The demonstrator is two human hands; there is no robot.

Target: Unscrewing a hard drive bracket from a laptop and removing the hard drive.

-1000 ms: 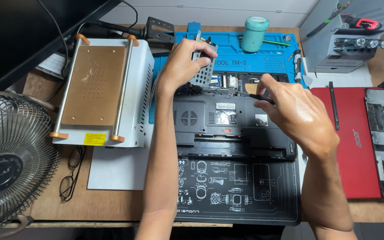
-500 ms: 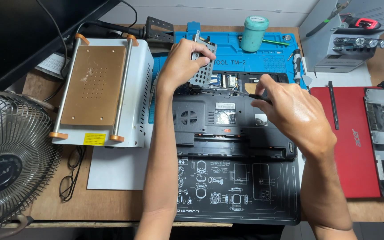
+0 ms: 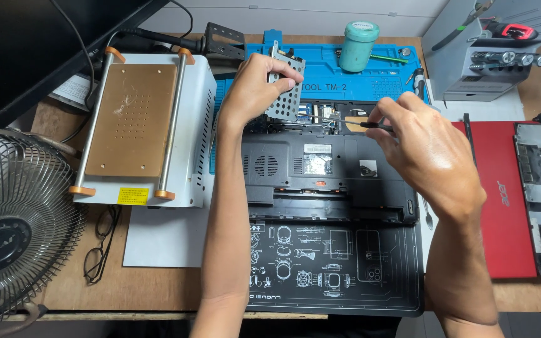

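Meanwhile left hand [image 3: 255, 94] pinches the perforated metal bracket [image 3: 285, 91], right hand [image 3: 424, 153] grips a screwdriver [image 3: 345, 122] over the laptop [image 3: 320, 181]

Laptop [image 3: 327, 178] between heating plate [image 3: 145, 128], lid [image 3: 499, 194]

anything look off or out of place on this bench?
Mostly an orderly teardown. The left hand holds a perforated metal drive bracket tilted up off the black laptop base; the right hand points a screwdriver into the open bay. One oddity: eyeglasses lie loose by the fan.
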